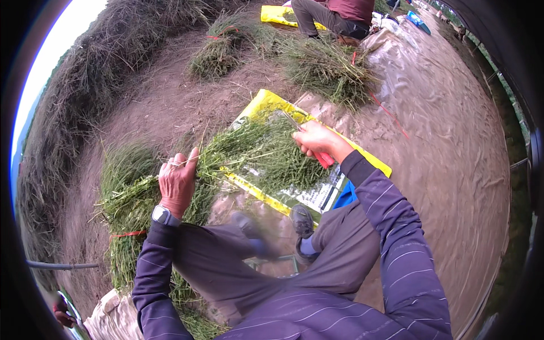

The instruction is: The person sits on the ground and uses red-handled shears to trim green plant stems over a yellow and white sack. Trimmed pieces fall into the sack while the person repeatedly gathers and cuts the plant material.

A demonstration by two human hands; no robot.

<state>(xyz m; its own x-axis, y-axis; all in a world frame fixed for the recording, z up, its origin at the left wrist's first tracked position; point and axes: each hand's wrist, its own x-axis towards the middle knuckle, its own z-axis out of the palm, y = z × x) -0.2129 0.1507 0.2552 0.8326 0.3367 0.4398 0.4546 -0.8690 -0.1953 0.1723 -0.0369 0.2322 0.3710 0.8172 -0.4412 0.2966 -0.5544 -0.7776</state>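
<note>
My left hand (pixel 177 180), with a watch at the wrist, grips the stem ends of some green plant stalks (pixel 225 155). Their leafy part reaches right, over a yellow-edged printed plastic sheet (pixel 267 102). My right hand (pixel 312 138) is closed around the red handles of scissors or shears (pixel 324 160); the metal blades point up and left above the sheet. Cut-looking greenery (pixel 293 170) lies on the sheet below that hand. Left of my knee is a large bundle of stalks (pixel 127 250), bound with a red tie (pixel 129 234). Whether the blades touch a stalk cannot be told.
More tied bundles (pixel 331 70) (pixel 219 53) lie ahead on the ground. Beyond them a person (pixel 340 17) sits beside another yellow sheet (pixel 276 15). A long heap of dry stalks (pixel 93 63) runs along the left. Plastic sheeting (pixel 450 140) covers ground at right. My shoes (pixel 302 221) are near the sheet.
</note>
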